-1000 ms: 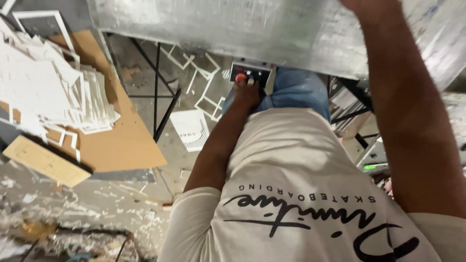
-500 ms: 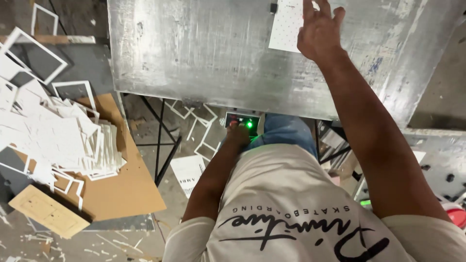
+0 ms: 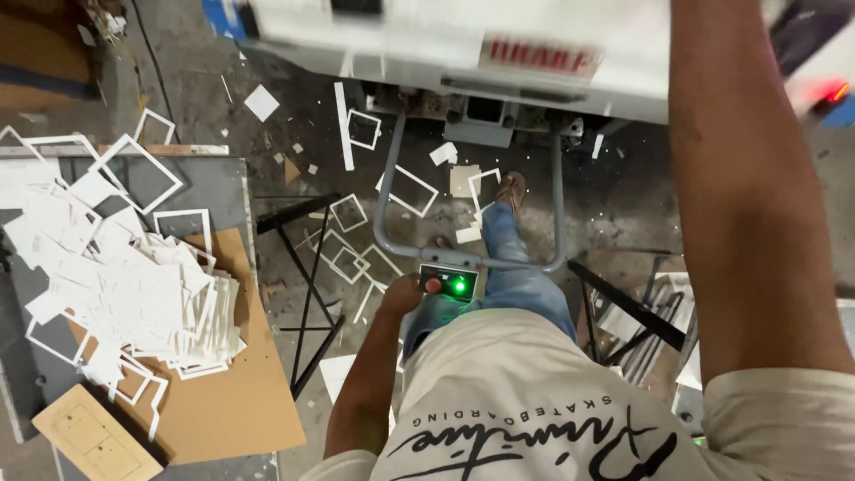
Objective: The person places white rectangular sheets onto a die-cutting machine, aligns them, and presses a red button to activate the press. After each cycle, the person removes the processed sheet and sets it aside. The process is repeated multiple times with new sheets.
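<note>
Left hand [image 3: 403, 294] touches green-lit, apparently black control box [image 3: 448, 284].

One control box [image 3: 449, 284] shows one green light [image 3: 460, 287] and one red button [image 3: 433, 285], with one hand [image 3: 403, 294] beside that box. One foot [image 3: 510, 189] stands beyond the box. Left of it: one white cut-out heap [image 3: 116, 285], too many to count, and two brown boards [image 3: 233, 392] [image 3: 93, 436].
</note>
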